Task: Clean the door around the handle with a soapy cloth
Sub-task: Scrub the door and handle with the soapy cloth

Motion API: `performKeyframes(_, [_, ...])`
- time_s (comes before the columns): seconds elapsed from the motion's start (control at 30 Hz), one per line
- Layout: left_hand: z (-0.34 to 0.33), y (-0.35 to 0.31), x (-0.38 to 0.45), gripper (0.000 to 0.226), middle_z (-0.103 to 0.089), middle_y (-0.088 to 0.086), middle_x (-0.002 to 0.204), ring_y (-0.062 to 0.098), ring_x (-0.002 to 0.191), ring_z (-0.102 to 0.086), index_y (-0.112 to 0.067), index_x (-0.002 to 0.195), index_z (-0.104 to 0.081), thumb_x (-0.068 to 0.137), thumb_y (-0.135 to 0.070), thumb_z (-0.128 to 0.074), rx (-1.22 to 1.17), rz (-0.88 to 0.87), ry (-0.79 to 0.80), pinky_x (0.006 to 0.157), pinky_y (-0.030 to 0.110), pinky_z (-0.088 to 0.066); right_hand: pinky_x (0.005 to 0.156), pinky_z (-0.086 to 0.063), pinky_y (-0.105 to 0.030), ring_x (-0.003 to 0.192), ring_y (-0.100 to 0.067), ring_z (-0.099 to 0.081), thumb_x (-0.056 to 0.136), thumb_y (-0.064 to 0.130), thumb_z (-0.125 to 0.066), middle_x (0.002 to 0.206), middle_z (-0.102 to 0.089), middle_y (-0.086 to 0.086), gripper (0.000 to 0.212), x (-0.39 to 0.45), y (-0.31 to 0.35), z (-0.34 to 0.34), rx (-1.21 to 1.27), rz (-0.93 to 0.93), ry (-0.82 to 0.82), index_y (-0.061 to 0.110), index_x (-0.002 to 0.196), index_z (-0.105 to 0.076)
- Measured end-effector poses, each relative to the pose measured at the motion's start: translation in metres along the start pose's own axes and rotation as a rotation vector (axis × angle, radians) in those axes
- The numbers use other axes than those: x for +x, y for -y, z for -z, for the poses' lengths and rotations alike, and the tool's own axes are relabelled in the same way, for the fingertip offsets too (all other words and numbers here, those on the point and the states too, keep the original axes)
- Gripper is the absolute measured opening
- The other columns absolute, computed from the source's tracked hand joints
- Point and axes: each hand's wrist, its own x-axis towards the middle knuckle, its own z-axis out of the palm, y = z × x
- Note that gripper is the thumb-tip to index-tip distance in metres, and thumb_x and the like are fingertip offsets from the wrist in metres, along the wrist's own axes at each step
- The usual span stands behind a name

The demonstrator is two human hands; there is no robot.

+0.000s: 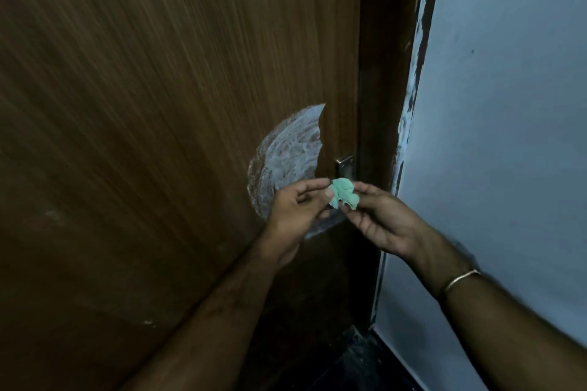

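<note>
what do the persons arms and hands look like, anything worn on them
Both forearms are bare, with no sleeves in view and no gloves. The left hand shows no rings or bands. The right hand has a thin, plain gold-coloured bangle round the wrist. No watch or markings are visible on either arm.

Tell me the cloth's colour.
Light green; the cloth shows in the head view, pinched between left hand and right hand.

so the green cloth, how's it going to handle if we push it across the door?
Probably floppy: the green cloth sits crumpled between the left hand and right hand, holding no shape. Likely light, since fingertip pinches carry it. Possibly slick, judging by the soapy film on the door.
</note>
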Motion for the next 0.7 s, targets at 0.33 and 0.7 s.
performKeyframes(0.33, [-0.006,-0.017,-0.008,0.013,-0.075,0.009,0.097,0.018,0.087,-0.071,-0.011,0.101,-0.071,0.088,-0.014,-0.068,0.014,-0.034,-0.038,0.074,0.028,-0.057,0.087,-0.053,-0.019,0.103,-0.008,-0.061,0.083,-0.005,-0.067,0.111,-0.061,0.0,0.031,-0.043,0.0,0.009,-1.219,0.716,0.0,0.015,0.106,-0.065])
performKeyframes(0.7, [-0.008,-0.024,-0.01,0.012,-0.074,0.007,0.09,0.011,0.076,-0.07,-0.012,0.098,-0.071,0.094,-0.018,-0.061,0.111,-0.053,-0.05,0.067,0.023,-0.058,0.069,-0.057,-0.03,0.078,-0.023,-0.064,0.085,-0.001,-0.067,0.086,-0.066,-0.012,0.012,-0.045,0.002,0.018,-1.054,0.543,-0.15,0.011,0.084,-0.067])
